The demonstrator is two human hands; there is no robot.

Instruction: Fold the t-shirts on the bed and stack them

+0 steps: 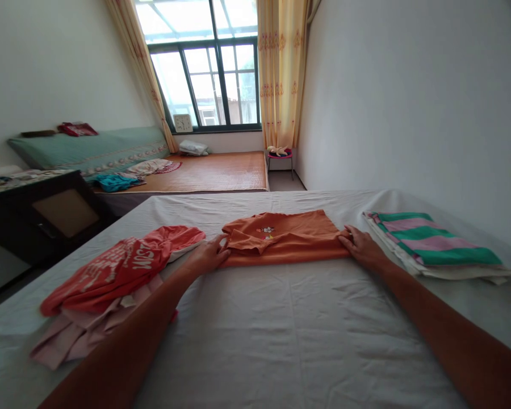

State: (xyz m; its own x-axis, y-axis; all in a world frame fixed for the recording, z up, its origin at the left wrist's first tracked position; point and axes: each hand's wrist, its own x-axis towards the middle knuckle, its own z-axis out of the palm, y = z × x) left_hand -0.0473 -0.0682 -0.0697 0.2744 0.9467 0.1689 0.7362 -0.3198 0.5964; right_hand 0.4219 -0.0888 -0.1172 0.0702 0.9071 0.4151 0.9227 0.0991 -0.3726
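Pinching the orange shirt (304, 227) at its nine and three o'clock ends, the two hands hold its near edge: the left hand (213, 254) has thumb and fingers closed on one corner, the right hand (361, 245) on the other. The shirt lies at the centre of the white sheet (255, 335), its near edge nearly straight between them; gripping both ends probably serves to level that edge and stop the cloth bunching. A sleeve lies across the front near the left hand, beside a small printed figure.

At nine o'clock from the shirt, a red garment (119, 264) lies rumpled over a pink garment (68, 335). The left forearm crosses in front and hides part of both, so that side looks the tighter one for moving. At three o'clock, a green-and-pink striped cloth (447, 241) lies flat on white fabric, just beyond the right forearm, apparently set aside there to leave the middle free. Farther off, a dark cabinet (46, 213) stands at ten o'clock, and a mat-covered bed (221, 170) at eleven, well clear of the hands.
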